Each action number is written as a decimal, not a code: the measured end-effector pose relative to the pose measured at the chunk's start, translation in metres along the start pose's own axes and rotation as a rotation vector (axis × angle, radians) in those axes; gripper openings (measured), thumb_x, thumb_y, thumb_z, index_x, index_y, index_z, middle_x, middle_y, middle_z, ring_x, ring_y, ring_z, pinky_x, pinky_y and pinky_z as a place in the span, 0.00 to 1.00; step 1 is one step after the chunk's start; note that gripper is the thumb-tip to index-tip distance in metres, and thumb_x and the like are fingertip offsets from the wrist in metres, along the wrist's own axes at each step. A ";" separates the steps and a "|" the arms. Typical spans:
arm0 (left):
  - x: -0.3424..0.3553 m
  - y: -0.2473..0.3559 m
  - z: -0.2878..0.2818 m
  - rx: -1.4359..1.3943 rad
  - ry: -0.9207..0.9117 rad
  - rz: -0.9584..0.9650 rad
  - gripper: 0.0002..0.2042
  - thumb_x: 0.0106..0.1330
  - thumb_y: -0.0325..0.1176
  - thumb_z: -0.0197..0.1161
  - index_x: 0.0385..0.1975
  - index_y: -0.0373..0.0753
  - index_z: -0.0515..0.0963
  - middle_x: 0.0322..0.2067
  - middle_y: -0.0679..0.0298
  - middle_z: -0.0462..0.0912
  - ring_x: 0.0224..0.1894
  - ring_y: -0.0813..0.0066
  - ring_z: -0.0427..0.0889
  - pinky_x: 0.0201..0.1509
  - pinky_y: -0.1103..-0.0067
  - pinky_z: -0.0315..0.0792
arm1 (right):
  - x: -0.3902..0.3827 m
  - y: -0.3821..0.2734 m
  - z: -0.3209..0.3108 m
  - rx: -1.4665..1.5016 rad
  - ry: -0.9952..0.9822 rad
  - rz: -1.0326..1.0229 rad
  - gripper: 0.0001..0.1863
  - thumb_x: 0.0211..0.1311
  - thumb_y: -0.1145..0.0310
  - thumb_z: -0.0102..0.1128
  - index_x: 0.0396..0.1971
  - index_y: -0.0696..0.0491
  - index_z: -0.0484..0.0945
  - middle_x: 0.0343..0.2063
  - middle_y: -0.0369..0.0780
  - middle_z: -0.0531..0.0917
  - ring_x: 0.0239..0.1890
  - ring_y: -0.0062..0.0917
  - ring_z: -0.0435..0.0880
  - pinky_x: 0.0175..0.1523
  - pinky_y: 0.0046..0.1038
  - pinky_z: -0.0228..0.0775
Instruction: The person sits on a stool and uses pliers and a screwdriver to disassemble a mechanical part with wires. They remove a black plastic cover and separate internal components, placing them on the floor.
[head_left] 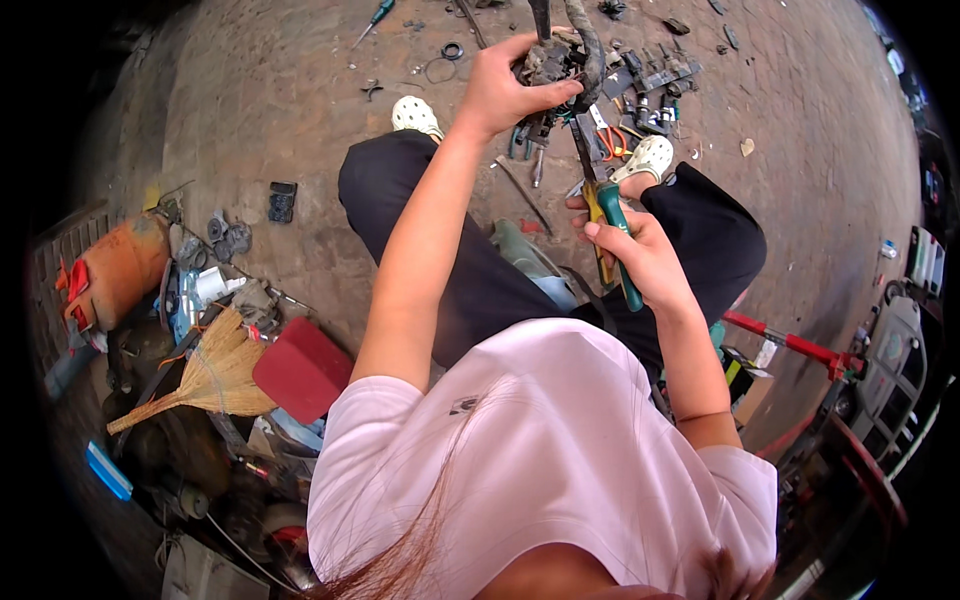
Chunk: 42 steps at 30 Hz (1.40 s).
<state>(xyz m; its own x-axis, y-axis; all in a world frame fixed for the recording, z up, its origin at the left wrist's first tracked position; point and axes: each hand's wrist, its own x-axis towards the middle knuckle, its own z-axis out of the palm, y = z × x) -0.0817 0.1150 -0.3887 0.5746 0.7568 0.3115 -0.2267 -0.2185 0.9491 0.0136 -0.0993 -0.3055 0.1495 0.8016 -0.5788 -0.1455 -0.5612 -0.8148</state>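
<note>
My left hand [500,88] is closed round a dirty, greasy metal part [548,64], its thumb pressed along the near side. A thick dark hose [592,62] runs up from this part. In my right hand [648,252] is a pair of pliers [617,228] with green and yellow handles. The dark jaws of the pliers point up and away, reaching the part's lower right side. Whether they grip anything there I cannot tell.
Beyond my hands lie greasy mechanical parts [655,85], orange-handled scissors [611,146] and a screwdriver [538,168]. To the left are a straw broom [222,368], a red panel [302,370] and an orange cylinder [128,268]. A red metal bar [795,343] and a car [895,350] stand right.
</note>
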 end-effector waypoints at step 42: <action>0.005 -0.002 -0.017 -0.123 0.465 0.077 0.26 0.52 0.28 0.71 0.52 0.31 0.72 0.39 0.64 0.80 0.38 0.80 0.78 0.45 0.82 0.73 | 0.130 0.006 -0.013 0.943 0.528 -0.322 0.08 0.56 0.70 0.64 0.27 0.54 0.73 0.23 0.33 0.71 0.24 0.18 0.69 0.31 0.22 0.65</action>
<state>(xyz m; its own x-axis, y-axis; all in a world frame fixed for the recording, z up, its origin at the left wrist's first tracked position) -0.0917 0.1301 -0.3902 0.1470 0.9424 0.3004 -0.3626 -0.2313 0.9028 0.0449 -0.0010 -0.3857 0.6762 0.5678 -0.4695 -0.6724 0.2151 -0.7082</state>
